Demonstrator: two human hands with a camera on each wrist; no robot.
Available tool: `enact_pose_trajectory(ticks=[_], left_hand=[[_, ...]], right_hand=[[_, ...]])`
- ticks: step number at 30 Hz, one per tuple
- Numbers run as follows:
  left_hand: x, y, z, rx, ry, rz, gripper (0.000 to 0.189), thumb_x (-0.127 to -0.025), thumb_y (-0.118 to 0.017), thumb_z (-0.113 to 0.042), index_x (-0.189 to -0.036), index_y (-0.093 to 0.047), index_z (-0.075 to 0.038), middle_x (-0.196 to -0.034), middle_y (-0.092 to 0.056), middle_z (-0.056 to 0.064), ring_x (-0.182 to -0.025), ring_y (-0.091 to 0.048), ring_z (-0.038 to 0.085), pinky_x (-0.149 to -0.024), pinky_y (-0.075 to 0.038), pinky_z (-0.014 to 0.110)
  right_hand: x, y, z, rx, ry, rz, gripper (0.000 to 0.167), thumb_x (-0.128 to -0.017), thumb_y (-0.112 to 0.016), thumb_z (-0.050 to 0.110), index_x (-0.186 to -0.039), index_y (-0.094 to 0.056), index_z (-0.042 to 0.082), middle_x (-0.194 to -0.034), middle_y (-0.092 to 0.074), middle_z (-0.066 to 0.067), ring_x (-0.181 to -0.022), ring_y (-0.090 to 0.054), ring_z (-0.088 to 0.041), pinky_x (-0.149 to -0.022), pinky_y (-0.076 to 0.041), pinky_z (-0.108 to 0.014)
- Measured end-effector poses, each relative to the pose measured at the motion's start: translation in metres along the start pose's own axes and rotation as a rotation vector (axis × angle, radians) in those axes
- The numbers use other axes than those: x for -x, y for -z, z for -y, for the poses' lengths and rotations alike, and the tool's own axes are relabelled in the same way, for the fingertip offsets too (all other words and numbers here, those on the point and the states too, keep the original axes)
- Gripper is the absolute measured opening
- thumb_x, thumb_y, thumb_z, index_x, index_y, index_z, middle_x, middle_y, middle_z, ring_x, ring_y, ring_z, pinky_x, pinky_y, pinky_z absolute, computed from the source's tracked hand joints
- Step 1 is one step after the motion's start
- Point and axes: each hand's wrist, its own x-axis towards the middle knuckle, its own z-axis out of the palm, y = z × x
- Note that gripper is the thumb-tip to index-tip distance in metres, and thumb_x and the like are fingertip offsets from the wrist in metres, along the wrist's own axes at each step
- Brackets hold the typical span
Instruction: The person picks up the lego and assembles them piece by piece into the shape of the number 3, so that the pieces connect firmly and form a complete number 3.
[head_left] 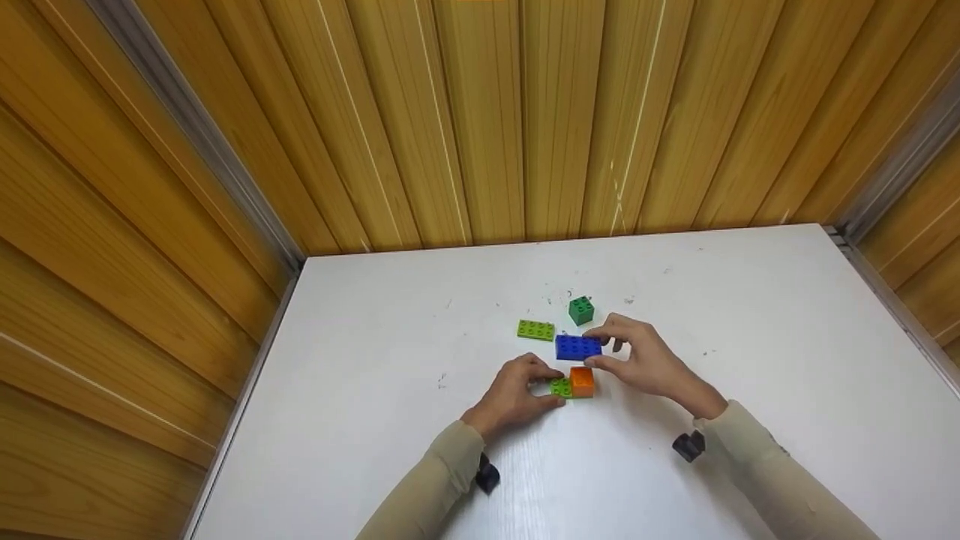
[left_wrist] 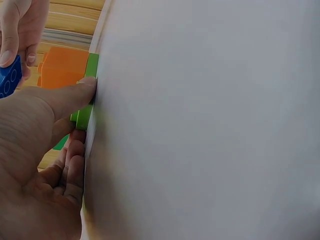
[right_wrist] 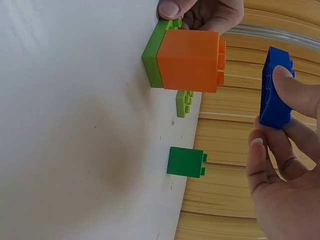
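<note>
White table, centre down to 6 o'clock in head view; small dark marks dotted about on top, most of them 12-ward of its middle. Back wall at 12: yellow-brown wood-look panels, grain and seams running roughly upright, thin pale streaks. Left wall at 9, right wall at 3, same panelling, seams slanted. Grey metal corner posts: left post at 10, right post at 2. Light soft, faint sheen on tabletop near 6.
</note>
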Motion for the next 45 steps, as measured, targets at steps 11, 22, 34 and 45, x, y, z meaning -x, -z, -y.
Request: enact_pose_trajectory(ticks=[11, 22, 34, 45], left_hand=[[0.001, -0.001, 0.004, 0.009, 0.002, -0.004, 0.037, -0.091, -0.088, -0.028, -0.126, -0.081, -0.021, -0.104, -0.062, -0.012, -0.103, -0.057, 0.006, -0.103, -0.052, 0.031], [0.002, -0.001, 0.005, 0.020, -0.019, -0.007, 0.041, -0.090, -0.089, -0.026, -0.128, -0.080, -0.015, -0.105, -0.063, -0.009, -0.102, -0.058, 0.005, -0.102, -0.052, 0.030], [0.001, -0.001, 0.006, 0.020, -0.025, -0.013, 0.038, -0.089, -0.090, -0.025, -0.124, -0.082, -0.015, -0.105, -0.062, -0.010, -0.102, -0.057, 0.004, -0.100, -0.051, 0.029], [0.000, 0.000, 0.003, -0.022, -0.064, -0.016, 0.033, -0.090, -0.089, -0.025, -0.121, -0.082, -0.015, -0.108, -0.065, -0.007, -0.102, -0.058, 0.005, -0.099, -0.053, 0.028]], right_hand=[[0.007, -0.007, -0.001, 0.003, 0.015, 0.015, 0.032, -0.092, -0.087, 0.022, -0.122, -0.079, 0.014, -0.098, -0.067, 0.004, -0.095, -0.059, -0.018, -0.079, -0.050, -0.028], [0.010, -0.011, -0.002, 0.004, 0.039, 0.031, 0.033, -0.092, -0.086, 0.021, -0.123, -0.079, 0.013, -0.100, -0.068, 0.004, -0.094, -0.059, -0.019, -0.078, -0.048, -0.027], [0.012, -0.015, -0.003, -0.015, 0.022, 0.054, 0.033, -0.093, -0.085, 0.021, -0.124, -0.079, 0.012, -0.100, -0.067, 0.003, -0.095, -0.060, -0.022, -0.079, -0.048, -0.027], [0.013, -0.017, -0.003, -0.005, 0.026, 0.062, 0.033, -0.092, -0.085, 0.017, -0.125, -0.079, 0.011, -0.100, -0.067, 0.003, -0.096, -0.061, -0.022, -0.079, -0.050, -0.026]])
